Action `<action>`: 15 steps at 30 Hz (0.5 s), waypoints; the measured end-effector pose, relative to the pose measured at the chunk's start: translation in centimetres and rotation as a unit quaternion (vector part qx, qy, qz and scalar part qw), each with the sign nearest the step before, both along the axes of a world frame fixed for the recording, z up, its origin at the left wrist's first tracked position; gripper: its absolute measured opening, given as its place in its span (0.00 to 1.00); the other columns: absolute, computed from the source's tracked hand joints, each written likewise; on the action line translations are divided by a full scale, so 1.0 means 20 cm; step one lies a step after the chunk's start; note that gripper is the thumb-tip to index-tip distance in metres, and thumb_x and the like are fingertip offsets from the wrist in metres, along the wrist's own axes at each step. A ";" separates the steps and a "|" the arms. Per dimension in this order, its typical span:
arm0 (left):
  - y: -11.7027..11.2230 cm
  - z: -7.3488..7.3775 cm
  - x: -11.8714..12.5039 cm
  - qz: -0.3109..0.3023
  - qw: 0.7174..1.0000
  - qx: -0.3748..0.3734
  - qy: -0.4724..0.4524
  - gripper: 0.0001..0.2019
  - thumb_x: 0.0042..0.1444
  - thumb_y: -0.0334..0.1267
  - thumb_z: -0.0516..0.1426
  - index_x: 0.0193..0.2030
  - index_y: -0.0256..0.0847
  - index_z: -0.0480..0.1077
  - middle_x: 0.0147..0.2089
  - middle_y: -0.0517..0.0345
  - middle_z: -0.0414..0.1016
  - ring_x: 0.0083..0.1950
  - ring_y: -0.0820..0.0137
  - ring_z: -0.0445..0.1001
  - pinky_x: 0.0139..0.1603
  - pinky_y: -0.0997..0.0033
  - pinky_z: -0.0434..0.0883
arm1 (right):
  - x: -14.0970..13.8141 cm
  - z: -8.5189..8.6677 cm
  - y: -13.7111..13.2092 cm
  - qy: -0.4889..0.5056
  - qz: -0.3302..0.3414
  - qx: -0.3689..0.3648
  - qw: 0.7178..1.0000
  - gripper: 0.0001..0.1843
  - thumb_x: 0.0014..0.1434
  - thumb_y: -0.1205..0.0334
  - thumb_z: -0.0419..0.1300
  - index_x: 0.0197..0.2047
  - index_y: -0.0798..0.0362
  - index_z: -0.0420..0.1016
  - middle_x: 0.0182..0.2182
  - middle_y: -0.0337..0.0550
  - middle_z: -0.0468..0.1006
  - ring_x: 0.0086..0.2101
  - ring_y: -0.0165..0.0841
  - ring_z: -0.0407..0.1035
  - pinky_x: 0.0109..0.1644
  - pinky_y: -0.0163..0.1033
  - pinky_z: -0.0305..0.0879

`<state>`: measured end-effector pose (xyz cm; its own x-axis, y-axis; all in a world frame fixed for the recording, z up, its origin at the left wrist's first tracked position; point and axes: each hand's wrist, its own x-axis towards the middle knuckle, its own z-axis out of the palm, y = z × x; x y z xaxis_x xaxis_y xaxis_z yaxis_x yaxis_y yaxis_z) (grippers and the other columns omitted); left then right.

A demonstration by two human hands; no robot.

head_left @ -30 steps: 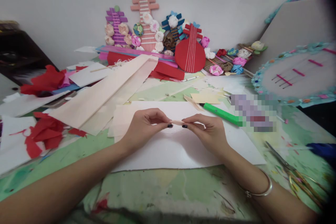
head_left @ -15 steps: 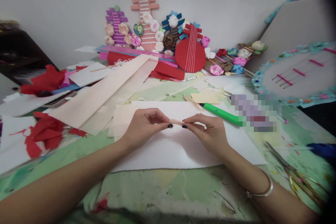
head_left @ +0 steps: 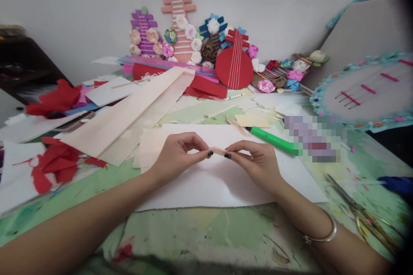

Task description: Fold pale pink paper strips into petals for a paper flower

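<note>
Between both hands is a small piece of pale peach paper (head_left: 218, 151), slightly curved. My left hand (head_left: 180, 153) pinches its left end between thumb and fingers. Its right end is pinched the same way by my right hand (head_left: 254, 161). The hands hold it a little above a white board (head_left: 206, 193) lying on the table. Just beyond my right hand lie a green-handled cutter (head_left: 274, 140) and a cream paper scrap (head_left: 253, 120). Left of my left hand, a pale peach sheet (head_left: 145, 148) partly overlaps the board's edge.
Golden-handled scissors (head_left: 356, 210) lie at the right. A long folded peach sheet (head_left: 129, 116) and crumpled red paper (head_left: 58, 161) spread over the left. Paper flowers and a red lute-shaped craft (head_left: 234, 68) stand along the wall. A round flower-edged piece (head_left: 368, 90) is at right.
The pinched paper shows slightly more between the fingertips, which have moved a touch apart. Otherwise both hands stay in the same place.
</note>
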<state>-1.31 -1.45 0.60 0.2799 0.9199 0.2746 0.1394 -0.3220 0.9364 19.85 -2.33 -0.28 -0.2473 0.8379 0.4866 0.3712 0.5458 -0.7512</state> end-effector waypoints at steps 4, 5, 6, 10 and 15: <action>0.00 0.00 0.00 -0.009 1.000 -0.004 -0.013 0.04 0.49 0.32 0.64 0.28 0.35 0.73 0.30 0.55 0.78 0.34 0.71 0.76 0.38 0.72 0.73 | 0.00 0.00 -0.01 0.020 0.016 -0.028 0.999 0.03 0.55 0.64 0.63 0.31 0.51 0.78 0.28 0.40 0.81 0.30 0.31 0.74 0.33 0.33 0.72; 0.00 0.00 0.00 -0.014 1.000 -0.008 -0.018 0.05 0.49 0.32 0.64 0.27 0.35 0.73 0.31 0.55 0.78 0.35 0.70 0.76 0.39 0.71 0.73 | 0.00 0.00 -0.01 0.023 0.018 -0.033 0.999 0.03 0.55 0.64 0.63 0.31 0.51 0.78 0.28 0.40 0.80 0.30 0.31 0.74 0.33 0.34 0.73; 0.00 0.00 0.00 -0.018 1.000 -0.011 -0.021 0.05 0.49 0.32 0.64 0.27 0.35 0.72 0.31 0.55 0.78 0.35 0.70 0.77 0.40 0.71 0.74 | 0.00 0.00 -0.01 0.026 0.019 -0.037 0.999 0.02 0.55 0.64 0.63 0.31 0.51 0.78 0.28 0.40 0.80 0.30 0.31 0.74 0.33 0.34 0.73; 0.00 0.00 0.00 -0.026 0.999 -0.020 -0.030 0.06 0.50 0.31 0.64 0.27 0.35 0.70 0.30 0.54 0.78 0.34 0.69 0.78 0.38 0.70 0.74 | 0.00 0.01 -0.01 0.036 0.018 -0.049 0.998 0.02 0.55 0.64 0.64 0.31 0.51 0.78 0.28 0.40 0.80 0.30 0.31 0.74 0.33 0.33 0.73; -0.01 0.01 0.00 -0.027 0.997 -0.038 -0.067 0.10 0.50 0.32 0.64 0.30 0.37 0.65 0.28 0.59 0.77 0.33 0.68 0.79 0.36 0.70 0.75 | 0.00 0.01 -0.01 0.028 0.009 -0.060 0.998 0.03 0.54 0.64 0.64 0.30 0.52 0.78 0.28 0.40 0.80 0.30 0.30 0.73 0.34 0.32 0.72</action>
<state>-1.27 -1.65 0.79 0.2948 0.9240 0.2435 -0.0048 -0.2534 0.9673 19.87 -2.47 -0.09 -0.2385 0.8866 0.3963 0.3168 0.4568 -0.8313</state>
